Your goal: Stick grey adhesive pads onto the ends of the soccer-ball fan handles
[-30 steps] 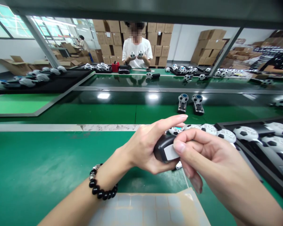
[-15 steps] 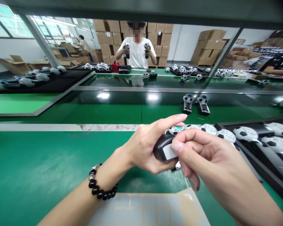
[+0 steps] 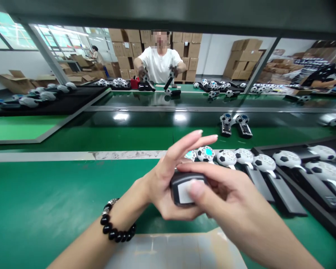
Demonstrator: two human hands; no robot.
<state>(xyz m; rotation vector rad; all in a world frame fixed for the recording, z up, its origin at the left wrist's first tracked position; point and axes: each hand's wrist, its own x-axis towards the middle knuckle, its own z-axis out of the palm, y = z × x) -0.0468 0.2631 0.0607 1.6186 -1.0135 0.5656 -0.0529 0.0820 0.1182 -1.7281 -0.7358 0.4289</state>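
My left hand [image 3: 164, 186] is wrapped round a black-handled device [image 3: 174, 192], its upper fingers stretched out. The device's blunt end faces me and carries a pale grey sticker [image 3: 184, 193]. My right hand [image 3: 232, 198] is closed about the device from the right, its thumb pressed on the sticker's right side. The far end of the device is hidden behind my hands. Below them lies a sheet of pale sticker squares [image 3: 168, 251] with a tan backing.
Several devices with football-patterned heads [image 3: 264, 163] and black handles lie at right, some on a black tray [image 3: 305, 186]. Two more [image 3: 226, 125] lie on the green belt [image 3: 134, 132]. Across it stands a person [image 3: 159, 61] with devices in both hands. A black tray [image 3: 72, 102] holds more at left.
My hands have moved slightly left and down with the device. The right thumb has gone from pinching the sticker's edge to pressing on its face. The person opposite has lowered their devices.
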